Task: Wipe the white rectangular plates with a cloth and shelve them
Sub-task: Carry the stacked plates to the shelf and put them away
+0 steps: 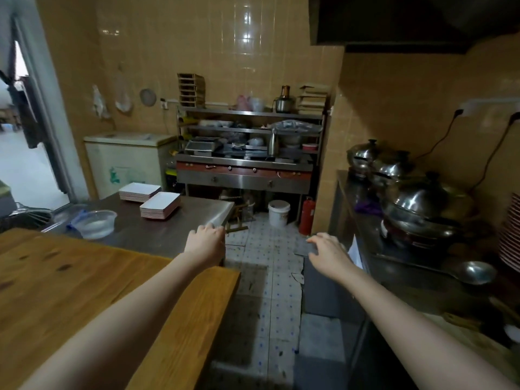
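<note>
Two stacks of white rectangular plates sit on the steel table (157, 232): one stack (161, 205) nearer me, the other stack (139, 191) behind it to the left. My left hand (206, 243) hovers at the table's near right edge, fingers loosely curled and holding nothing. My right hand (327, 253) is stretched out over the aisle floor, fingers relaxed and empty. No cloth is visible in either hand.
A clear plastic bowl (97, 223) stands on the steel table's left part. A wooden counter (84, 282) lies at front left. Metal shelves (250, 130) stand against the far wall. Pots, lids and a ladle (475, 271) crowd the right counter. A white bucket (279, 212) and a red extinguisher (307, 216) stand on the floor.
</note>
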Motion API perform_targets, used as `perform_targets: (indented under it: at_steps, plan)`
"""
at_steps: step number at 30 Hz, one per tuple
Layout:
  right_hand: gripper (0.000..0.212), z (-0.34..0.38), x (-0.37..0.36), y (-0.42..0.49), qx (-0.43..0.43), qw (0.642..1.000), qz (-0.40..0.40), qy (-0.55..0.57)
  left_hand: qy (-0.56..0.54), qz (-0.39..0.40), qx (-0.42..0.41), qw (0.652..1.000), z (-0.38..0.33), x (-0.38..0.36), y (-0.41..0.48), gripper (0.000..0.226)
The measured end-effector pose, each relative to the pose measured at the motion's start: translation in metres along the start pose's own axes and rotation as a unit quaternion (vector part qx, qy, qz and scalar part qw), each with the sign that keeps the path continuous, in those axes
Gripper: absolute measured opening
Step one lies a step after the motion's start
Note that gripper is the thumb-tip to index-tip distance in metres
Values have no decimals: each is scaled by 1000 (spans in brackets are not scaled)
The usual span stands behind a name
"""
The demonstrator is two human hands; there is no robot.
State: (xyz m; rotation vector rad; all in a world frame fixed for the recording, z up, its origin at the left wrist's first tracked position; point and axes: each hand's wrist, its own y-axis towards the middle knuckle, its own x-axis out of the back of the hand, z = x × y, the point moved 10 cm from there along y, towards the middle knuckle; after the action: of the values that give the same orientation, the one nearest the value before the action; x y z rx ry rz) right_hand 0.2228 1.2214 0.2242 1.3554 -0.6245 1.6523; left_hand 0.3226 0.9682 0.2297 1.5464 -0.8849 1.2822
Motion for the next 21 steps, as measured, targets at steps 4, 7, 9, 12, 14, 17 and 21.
perform_targets:
  at_steps: [4, 7, 9, 12, 14, 17, 21]
  plan:
    - [42, -10, -15, 80, 4, 1000, 12, -13, -5, 24, 15, 1000, 9, -26, 76, 38]
    - [43, -22, -34, 141, 9, 999, 25, -26, -5, 40, 20, 999, 12, -50, 128, 40]
    - [42, -33, -49, 184, 9, 999, 41, -27, -1, 55, 27, 998, 13, -66, 161, 41]
    - [42, -44, -71, 253, 28, 997, 58, -32, 4, 64, 49, 997, 15, -87, 216, 43]
    - [43, -50, -83, 305, 44, 997, 63, -28, 6, 62, 73, 995, 19, -98, 256, 43]
    - [44, -57, -93, 388, 75, 993, 80, -33, 5, 63, 109, 992, 29, -115, 317, 43]
    - [42, -57, -95, 497, 111, 989, 99, -25, 15, 51, 163, 985, 57, -124, 388, 41]
